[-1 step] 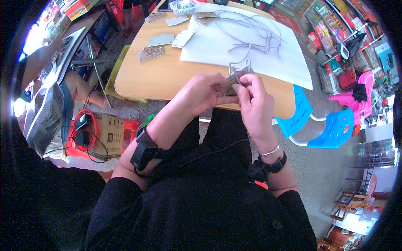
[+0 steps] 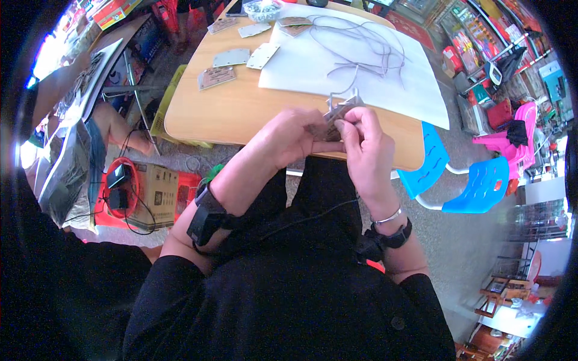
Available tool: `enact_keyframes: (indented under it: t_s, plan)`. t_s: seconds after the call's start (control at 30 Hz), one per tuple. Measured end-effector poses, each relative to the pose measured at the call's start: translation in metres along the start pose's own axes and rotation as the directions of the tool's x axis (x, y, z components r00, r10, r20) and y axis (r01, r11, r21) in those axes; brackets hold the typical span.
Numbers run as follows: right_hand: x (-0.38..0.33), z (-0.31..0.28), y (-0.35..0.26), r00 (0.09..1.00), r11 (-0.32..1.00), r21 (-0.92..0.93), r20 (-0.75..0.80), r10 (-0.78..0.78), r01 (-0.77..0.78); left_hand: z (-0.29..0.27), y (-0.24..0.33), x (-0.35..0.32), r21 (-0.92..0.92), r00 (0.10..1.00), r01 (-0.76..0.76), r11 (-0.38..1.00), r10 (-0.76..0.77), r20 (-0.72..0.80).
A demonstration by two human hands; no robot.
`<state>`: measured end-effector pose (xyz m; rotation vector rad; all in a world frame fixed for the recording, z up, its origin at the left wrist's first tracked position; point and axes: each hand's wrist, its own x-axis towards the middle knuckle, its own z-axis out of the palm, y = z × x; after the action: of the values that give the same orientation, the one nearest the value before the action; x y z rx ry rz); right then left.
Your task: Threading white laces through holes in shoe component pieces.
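Both my hands meet over the near edge of the table, pinching a small flat circuit board [image 2: 342, 110] with a brown patterned face and pale edges. Its near side is partly covered by my fingers. My left hand [image 2: 294, 135] grips the board's left side with bent fingers, while my right hand [image 2: 368, 141] has thumb and forefinger closed on its right side. A thin grey cord [image 2: 356, 77] runs up from the board and lies in loose loops on a white sheet [image 2: 415, 99]. Similar boards lie at the left, some brown face up [image 2: 217, 77], others pale side up [image 2: 232, 57].
On the wooden table [image 2: 198, 114], a clear bowl of small pieces [image 2: 263, 10] stands at the far edge. Blue chairs [image 2: 475, 186] are at the right. A cardboard box [image 2: 158, 195] and red basin [image 2: 122, 192] sit at the left, near another person's leg [image 2: 123, 129].
The circuit board has tilted slightly between my fingers, its upper edge now slanting. My arms and the things on the table stay where they were.
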<state>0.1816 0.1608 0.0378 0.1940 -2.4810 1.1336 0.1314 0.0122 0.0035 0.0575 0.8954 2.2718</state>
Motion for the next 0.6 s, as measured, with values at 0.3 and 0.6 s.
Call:
enact_keyframes:
  t_s: [0.3, 0.6]
  plan:
    - [-0.003, -0.006, 0.003, 0.994, 0.962, 0.259, -0.038, 0.104, -0.091, 0.002, 0.007, -0.003, -0.086, 0.999, -0.042, 0.995, 0.044, 0.015]
    - [-0.005, 0.001, 0.006, 0.998, 0.997, 0.082, -0.066, -0.006, 0.012, 0.013, 0.000, -0.004, 0.073, 0.987, -0.087, 0.993, 0.096, -0.132]
